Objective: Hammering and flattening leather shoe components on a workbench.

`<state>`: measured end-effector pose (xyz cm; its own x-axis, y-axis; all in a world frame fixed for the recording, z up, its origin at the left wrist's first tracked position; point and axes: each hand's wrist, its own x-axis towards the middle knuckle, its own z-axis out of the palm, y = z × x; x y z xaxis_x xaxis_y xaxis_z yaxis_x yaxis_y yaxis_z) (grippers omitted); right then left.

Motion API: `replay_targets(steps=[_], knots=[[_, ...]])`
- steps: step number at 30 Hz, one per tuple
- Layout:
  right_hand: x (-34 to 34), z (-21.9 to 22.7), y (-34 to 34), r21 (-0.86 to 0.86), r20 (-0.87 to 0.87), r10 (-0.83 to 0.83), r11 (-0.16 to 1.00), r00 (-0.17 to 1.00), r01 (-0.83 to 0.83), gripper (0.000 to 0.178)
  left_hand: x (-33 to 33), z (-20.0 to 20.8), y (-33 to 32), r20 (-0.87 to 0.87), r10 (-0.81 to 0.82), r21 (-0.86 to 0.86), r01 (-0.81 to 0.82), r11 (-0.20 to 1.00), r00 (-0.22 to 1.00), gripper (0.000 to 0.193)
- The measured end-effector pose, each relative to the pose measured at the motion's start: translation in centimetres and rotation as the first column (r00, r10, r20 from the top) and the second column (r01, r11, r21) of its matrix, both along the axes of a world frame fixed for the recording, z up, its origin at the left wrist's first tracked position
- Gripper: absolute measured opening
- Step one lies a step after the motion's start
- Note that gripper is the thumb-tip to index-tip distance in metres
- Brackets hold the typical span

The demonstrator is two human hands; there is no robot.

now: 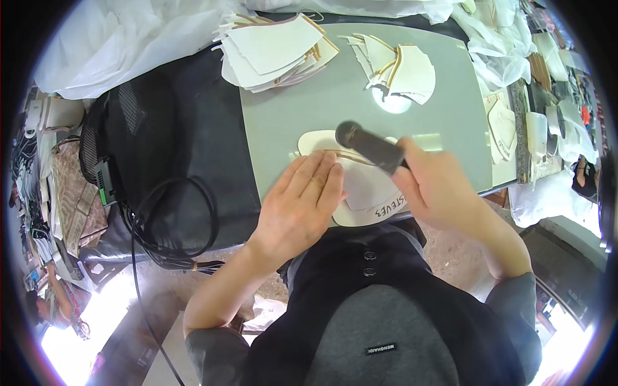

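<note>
My left hand (301, 193) lies flat, fingers stretched out, on a whitish curved piece (367, 186) at the near edge of the grey-green board. A narrow brown strip (351, 156) runs across that piece by my fingertips. My right hand (438, 183) is closed round a dark hammer (373, 148), whose rounded end hangs over the strip and the piece's far part. Whether the hammer touches the piece, I cannot tell. Under them shows a pale flat shape (351, 217) with dark lettering on its near rim.
Beyond the hands, the board (290, 116) carries a stack of white brown-edged pieces (277, 51) and a smaller pile (412, 72). Coiled black cable (177, 219) and a black mesh item (129, 116) lie on the left. White plastic sheeting (141, 45) lines the back.
</note>
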<state>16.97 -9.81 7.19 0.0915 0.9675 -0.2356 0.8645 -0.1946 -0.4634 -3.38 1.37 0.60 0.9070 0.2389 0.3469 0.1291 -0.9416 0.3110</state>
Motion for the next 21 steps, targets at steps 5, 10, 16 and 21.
replay_targets(steps=[5,10,16,21], knots=[[0.6,-0.4,0.2,-0.029,0.052,0.070,0.997,0.996,-0.069,0.036,0.1,0.0,-0.2,0.023,0.028,-0.012,-0.028,1.000,0.999,0.038],[0.2,-0.2,1.0,-0.090,0.036,0.111,0.990,0.993,-0.107,0.035,0.2,0.0,-0.2,0.087,0.052,-0.060,-0.047,0.997,0.995,0.041],[0.7,0.2,1.1,0.098,-0.066,0.075,0.993,0.995,-0.068,0.034,-0.3,-0.2,-0.5,0.070,0.082,-0.145,-0.071,0.987,0.994,0.041],[1.5,0.0,0.0,0.037,-0.054,0.058,0.998,0.997,-0.056,0.032,0.1,-0.2,-0.2,0.116,0.153,-0.279,-0.116,0.953,0.981,0.046]])
